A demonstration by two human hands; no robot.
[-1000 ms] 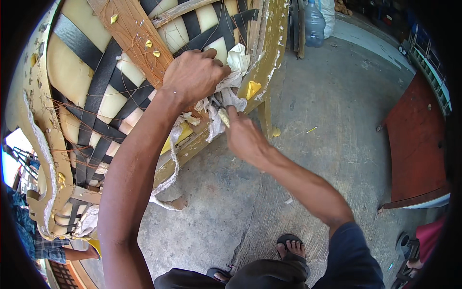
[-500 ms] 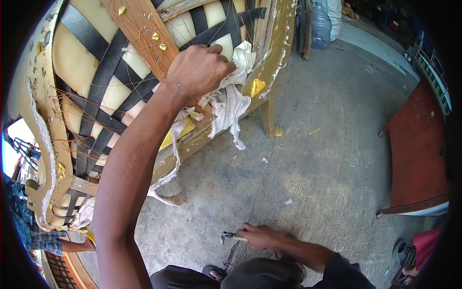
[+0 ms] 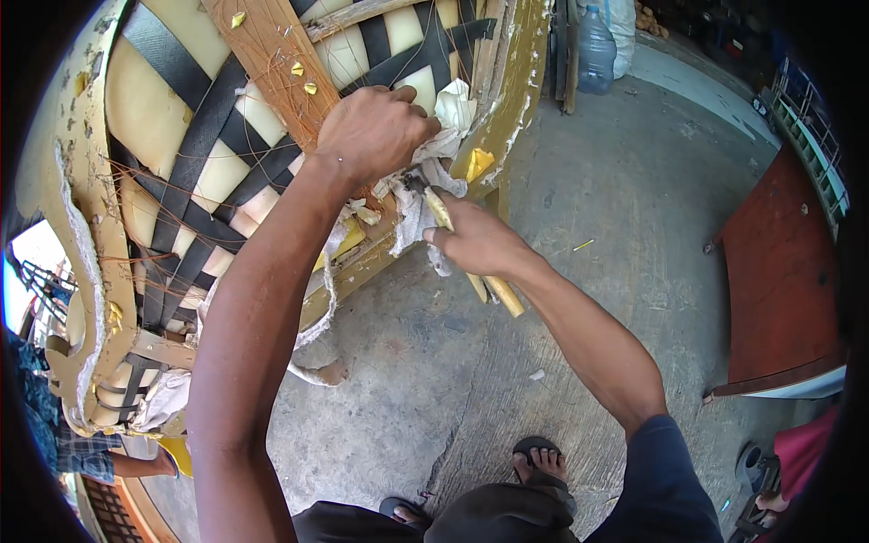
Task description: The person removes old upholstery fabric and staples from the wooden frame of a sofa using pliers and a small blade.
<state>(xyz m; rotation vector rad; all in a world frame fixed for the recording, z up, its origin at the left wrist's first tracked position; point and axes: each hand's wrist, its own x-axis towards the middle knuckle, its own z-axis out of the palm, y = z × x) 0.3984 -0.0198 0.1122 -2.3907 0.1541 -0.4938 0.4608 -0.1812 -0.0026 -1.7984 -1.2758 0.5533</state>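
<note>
Torn white cloth (image 3: 415,222) hangs over the near rail of a gold-painted chair frame (image 3: 518,86), close to its right corner. At that spot the dark metal head of yellow-handled pliers (image 3: 441,210) meets the cloth. The right hand (image 3: 484,240), just outside the chair frame's rail, has its fingers closed around the handles, whose ends jut out below the palm. The left hand (image 3: 376,127) lies over the chair frame's inner side, fingers curled into a fist beside the cloth; the fingertips are hidden, so I cannot tell whether they pinch it.

A yellow foam scrap (image 3: 480,164) sits on the chair frame's corner. Within the chair frame run black webbing straps (image 3: 204,136), cream padding (image 3: 145,100) and a brown wooden slat (image 3: 272,72) strewn with loose threads. Beyond the chair frame's right side stands a blue water jug (image 3: 596,54); well apart, farther right of it, is a reddish-brown panel (image 3: 783,271).
</note>
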